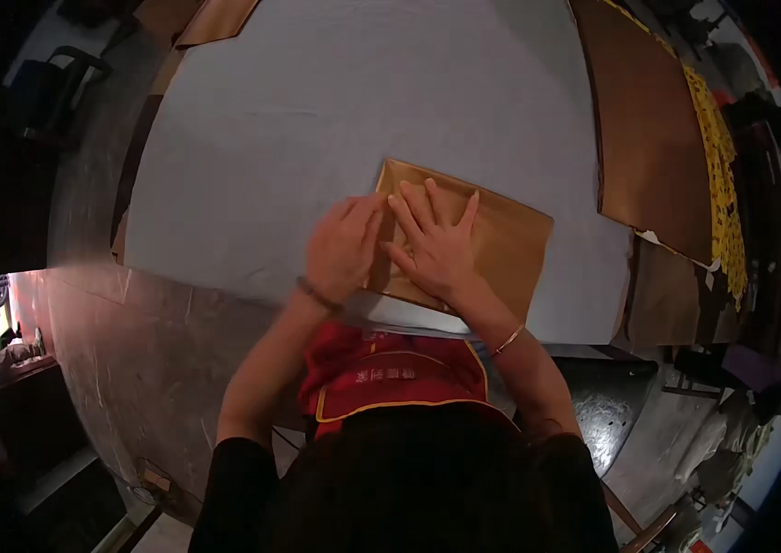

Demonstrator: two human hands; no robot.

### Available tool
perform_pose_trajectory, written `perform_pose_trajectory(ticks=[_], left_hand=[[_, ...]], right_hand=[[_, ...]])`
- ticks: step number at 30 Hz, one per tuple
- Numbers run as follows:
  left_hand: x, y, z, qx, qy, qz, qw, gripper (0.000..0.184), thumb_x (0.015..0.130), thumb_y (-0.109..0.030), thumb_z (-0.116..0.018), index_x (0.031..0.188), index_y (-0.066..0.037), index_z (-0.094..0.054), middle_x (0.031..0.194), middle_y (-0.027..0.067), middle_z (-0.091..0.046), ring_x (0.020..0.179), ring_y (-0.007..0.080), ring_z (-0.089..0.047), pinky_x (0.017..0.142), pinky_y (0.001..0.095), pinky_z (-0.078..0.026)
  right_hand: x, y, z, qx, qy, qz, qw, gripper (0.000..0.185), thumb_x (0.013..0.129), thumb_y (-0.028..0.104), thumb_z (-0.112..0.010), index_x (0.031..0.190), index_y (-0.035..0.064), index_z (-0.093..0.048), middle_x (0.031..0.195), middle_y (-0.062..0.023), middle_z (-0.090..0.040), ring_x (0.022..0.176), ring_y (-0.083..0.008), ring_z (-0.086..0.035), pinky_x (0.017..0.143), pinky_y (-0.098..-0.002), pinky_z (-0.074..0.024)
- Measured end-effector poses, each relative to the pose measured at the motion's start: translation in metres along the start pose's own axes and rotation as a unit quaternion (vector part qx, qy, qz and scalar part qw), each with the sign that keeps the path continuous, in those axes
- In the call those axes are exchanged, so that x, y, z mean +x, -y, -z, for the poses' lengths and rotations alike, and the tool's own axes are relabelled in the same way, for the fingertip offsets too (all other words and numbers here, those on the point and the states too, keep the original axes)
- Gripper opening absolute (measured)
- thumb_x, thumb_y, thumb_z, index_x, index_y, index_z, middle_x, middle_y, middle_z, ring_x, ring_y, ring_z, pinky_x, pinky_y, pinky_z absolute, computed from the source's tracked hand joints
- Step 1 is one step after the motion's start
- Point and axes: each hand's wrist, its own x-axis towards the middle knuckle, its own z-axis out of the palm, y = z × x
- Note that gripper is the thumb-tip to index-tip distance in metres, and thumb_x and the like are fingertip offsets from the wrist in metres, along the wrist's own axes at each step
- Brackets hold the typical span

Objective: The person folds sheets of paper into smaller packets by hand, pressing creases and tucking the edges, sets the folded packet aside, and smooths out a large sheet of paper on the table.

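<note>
A shiny golden-brown piece of fabric (515,244), with folded edges, lies near the front of a grey cloth-covered table (252,175). My right hand (438,247) rests flat on it, fingers spread, pressing it down. At the fabric's left edge is my left hand (343,244), its fingers held together and curled over that edge. The left hand is slightly blurred, and its fingertips on the edge are partly hidden. A dark band circles my left wrist, and a thin bracelet my right.
Brown fabric (649,138) hangs over the table's right side, beside yellow patterned cloth (718,175). More brown material (215,20) sits at the far left corner. A dark stool seat (607,405) stands under the front right edge. My red apron (400,373) touches the table front.
</note>
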Motion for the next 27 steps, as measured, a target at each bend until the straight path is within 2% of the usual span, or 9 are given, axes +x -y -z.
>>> perform_pose_trajectory(ticks=[2, 5, 8, 10, 13, 14, 16, 21, 27], left_hand=[[0.022, 0.005, -0.023, 0.044, -0.047, -0.121, 0.991, 0.026, 0.087, -0.013, -0.055, 0.112, -0.005, -0.059, 0.115, 0.0122, -0.06, 0.105, 0.0297, -0.056, 0.084, 0.0404, -0.044], [0.035, 0.018, -0.046, 0.165, -0.026, -0.177, 0.97, 0.032, 0.088, -0.014, -0.053, 0.118, -0.004, -0.056, 0.124, 0.009, -0.055, 0.115, 0.0273, -0.049, 0.094, 0.0438, -0.036], [0.035, 0.031, -0.05, 0.191, -0.014, -0.184, 0.964, 0.04, 0.092, -0.025, -0.049, 0.127, -0.006, -0.052, 0.133, 0.0078, -0.049, 0.123, 0.0244, -0.042, 0.102, 0.0438, -0.027], [0.03, 0.03, -0.045, 0.23, 0.027, -0.16, 0.959, 0.05, 0.094, -0.036, -0.044, 0.136, -0.008, -0.045, 0.142, 0.0073, -0.042, 0.131, 0.0253, -0.035, 0.108, 0.0465, -0.019], [0.028, 0.031, -0.048, 0.275, 0.039, -0.165, 0.946, 0.055, 0.093, -0.039, -0.044, 0.139, -0.008, -0.04, 0.144, 0.0071, -0.039, 0.133, 0.0256, -0.032, 0.109, 0.0504, -0.016], [0.027, 0.029, -0.049, 0.271, 0.053, -0.148, 0.95, 0.057, 0.092, -0.039, -0.044, 0.141, -0.01, -0.038, 0.146, 0.007, -0.036, 0.134, 0.0266, -0.03, 0.108, 0.0535, -0.014], [0.027, 0.032, -0.052, 0.287, 0.05, -0.157, 0.944, 0.056, 0.091, -0.037, -0.044, 0.141, -0.011, -0.038, 0.147, 0.0068, -0.035, 0.135, 0.0281, -0.029, 0.108, 0.0553, -0.014], [0.027, 0.035, -0.052, 0.318, 0.064, -0.16, 0.932, 0.055, 0.089, -0.034, -0.045, 0.14, -0.014, -0.039, 0.148, 0.0063, -0.034, 0.136, 0.0326, -0.026, 0.106, 0.0606, -0.011], [0.027, 0.038, -0.057, 0.352, 0.034, -0.173, 0.919, 0.055, 0.088, -0.037, -0.046, 0.138, -0.013, -0.042, 0.147, 0.0044, -0.035, 0.134, 0.0328, -0.028, 0.105, 0.0612, -0.011]], right_hand=[[0.001, -0.001, -0.001, -0.03, 0.025, -0.005, 0.999, 0.06, 0.089, 0.051, -0.045, 0.138, 0.0165, -0.043, 0.148, -0.0021, -0.033, 0.141, -0.0275, -0.02, 0.098, -0.0776, -0.0052], [0.002, -0.001, 0.001, -0.013, 0.049, -0.016, 0.999, 0.06, 0.088, 0.051, -0.046, 0.137, 0.0163, -0.044, 0.148, -0.0022, -0.032, 0.141, -0.0277, -0.019, 0.098, -0.0779, -0.0048], [0.0, -0.002, 0.001, 0.02, 0.026, -0.013, 0.999, 0.057, 0.088, 0.051, -0.047, 0.134, 0.0158, -0.047, 0.148, -0.0017, -0.032, 0.141, -0.0281, -0.02, 0.1, -0.0757, -0.0033], [-0.003, -0.008, 0.0, 0.064, -0.009, -0.017, 0.998, 0.053, 0.09, 0.041, -0.048, 0.133, 0.0104, -0.046, 0.147, -0.0063, -0.034, 0.14, -0.0303, -0.021, 0.107, -0.068, -0.005], [-0.002, -0.015, -0.003, 0.257, -0.058, -0.106, 0.959, 0.044, 0.089, 0.022, -0.049, 0.125, -0.0014, -0.045, 0.136, -0.0186, -0.04, 0.132, -0.0369, -0.032, 0.112, -0.0519, -0.0165], [0.0, -0.013, -0.001, 0.256, -0.06, -0.11, 0.959, 0.044, 0.089, 0.022, -0.049, 0.125, -0.0014, -0.045, 0.136, -0.0186, -0.04, 0.132, -0.0369, -0.032, 0.112, -0.0519, -0.0165], [0.008, 0.0, 0.008, 0.223, -0.134, -0.158, 0.953, 0.042, 0.09, 0.024, -0.048, 0.123, -0.0013, -0.045, 0.131, -0.0187, -0.043, 0.129, -0.0381, -0.034, 0.111, -0.0508, -0.0185], [0.031, 0.014, -0.003, 0.147, -0.157, -0.11, 0.97, 0.056, 0.092, 0.04, -0.049, 0.131, -0.0001, -0.042, 0.129, -0.0181, -0.044, 0.128, -0.0354, -0.034, 0.11, -0.0517, -0.0197], [0.017, 0.009, -0.007, 0.086, -0.099, -0.12, 0.984, 0.061, 0.092, 0.047, -0.045, 0.137, 0.0055, -0.042, 0.141, -0.0109, -0.041, 0.135, -0.0297, -0.031, 0.111, -0.0493, -0.0188]])
